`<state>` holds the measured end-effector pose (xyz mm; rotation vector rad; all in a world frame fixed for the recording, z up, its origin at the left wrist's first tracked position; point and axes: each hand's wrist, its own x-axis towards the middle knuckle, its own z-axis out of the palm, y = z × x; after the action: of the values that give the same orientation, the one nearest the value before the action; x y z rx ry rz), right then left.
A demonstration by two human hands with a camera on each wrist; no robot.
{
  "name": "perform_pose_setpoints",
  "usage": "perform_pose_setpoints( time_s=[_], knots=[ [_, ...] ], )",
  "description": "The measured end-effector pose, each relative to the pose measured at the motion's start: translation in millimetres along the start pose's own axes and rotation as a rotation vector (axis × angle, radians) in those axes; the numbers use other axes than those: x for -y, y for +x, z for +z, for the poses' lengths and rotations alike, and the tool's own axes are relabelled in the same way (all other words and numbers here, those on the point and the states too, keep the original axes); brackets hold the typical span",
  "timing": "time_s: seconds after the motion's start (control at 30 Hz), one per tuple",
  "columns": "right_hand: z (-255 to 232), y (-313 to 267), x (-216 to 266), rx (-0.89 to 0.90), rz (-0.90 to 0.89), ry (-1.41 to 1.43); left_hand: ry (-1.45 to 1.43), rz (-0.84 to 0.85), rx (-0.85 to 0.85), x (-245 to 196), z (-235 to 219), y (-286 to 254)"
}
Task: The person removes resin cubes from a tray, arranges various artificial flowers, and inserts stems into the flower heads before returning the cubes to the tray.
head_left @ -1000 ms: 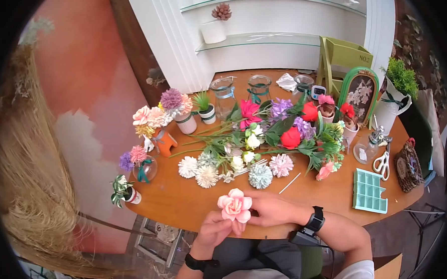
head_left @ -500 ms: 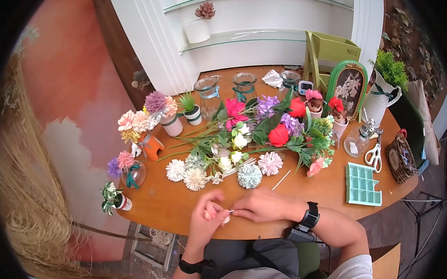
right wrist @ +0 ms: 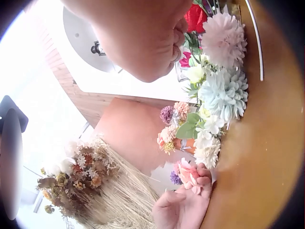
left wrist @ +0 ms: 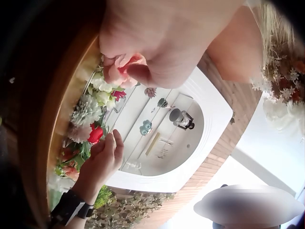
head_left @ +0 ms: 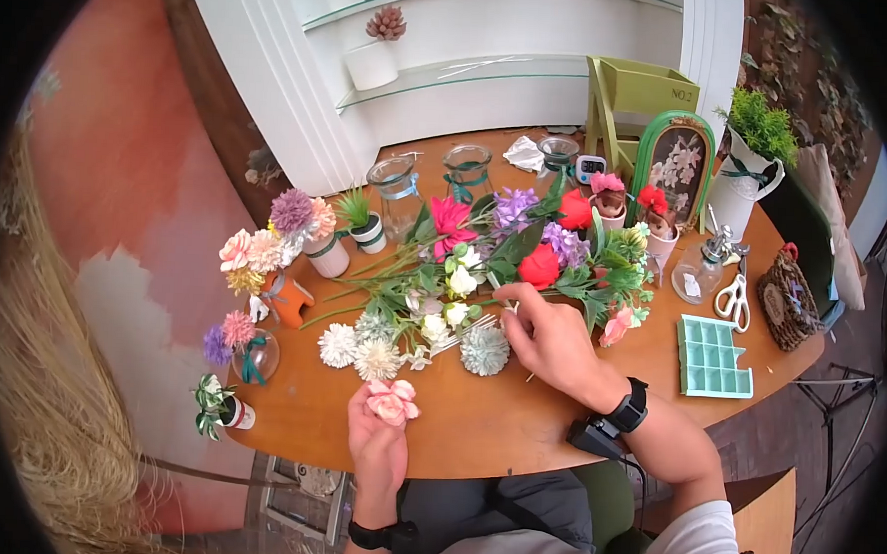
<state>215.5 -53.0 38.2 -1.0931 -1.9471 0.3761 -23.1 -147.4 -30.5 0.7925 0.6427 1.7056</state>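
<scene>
A pink flower [head_left: 392,401] is held by the left hand [head_left: 377,450] near the table's front edge. In the left wrist view the left hand [left wrist: 152,38] grips the same pink flower [left wrist: 123,70]; the right wrist view shows its fingers round the bloom [right wrist: 189,177]. The right hand [head_left: 559,349] hovers over the flowers, right of the pale blue bloom [head_left: 485,350], index finger and thumb pointing at the stems. A whitish spot shows by its fingertips; whether they hold it is unclear. Thin white sticks [head_left: 466,335] lie beside the blue bloom.
Loose flowers and stems [head_left: 451,228] spread across the table. Behind stand glass vases [head_left: 465,174] and a green frame [head_left: 674,168]. To the right are scissors [head_left: 732,302], a mint divided tray [head_left: 714,358] and a basket [head_left: 787,302]. Small potted plants [head_left: 222,406] stand at left.
The right hand has left the pink flower and moved up and right over the loose flowers. The left hand has shifted left, turning the bloom back into view. The head view has shifted slightly.
</scene>
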Motion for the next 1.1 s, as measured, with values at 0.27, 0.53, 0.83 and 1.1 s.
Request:
perform_pose_setpoints(
  time_s=[0.27, 0.53, 0.83, 1.1],
  knots=[
    [10.1, 2.3, -15.5, -0.026, 0.085, 0.119, 0.395, -0.051, -0.09, 2.9, 13.7, -4.3],
    [8.8, 3.6, -18.3, 0.048, 0.17, 0.163, 0.488, -0.003, -0.084, 5.7, 15.4, -8.3],
    [8.9, 1.2, -9.0, -0.117, 0.022, 0.07, 0.915, 0.006, 0.227, -4.5, 24.7, -11.8],
    [15.7, -16.0, 10.0, 0.604, -0.11, 0.3, 0.847, -0.037, 0.315, -6.3, 23.4, -14.8]
  ],
)
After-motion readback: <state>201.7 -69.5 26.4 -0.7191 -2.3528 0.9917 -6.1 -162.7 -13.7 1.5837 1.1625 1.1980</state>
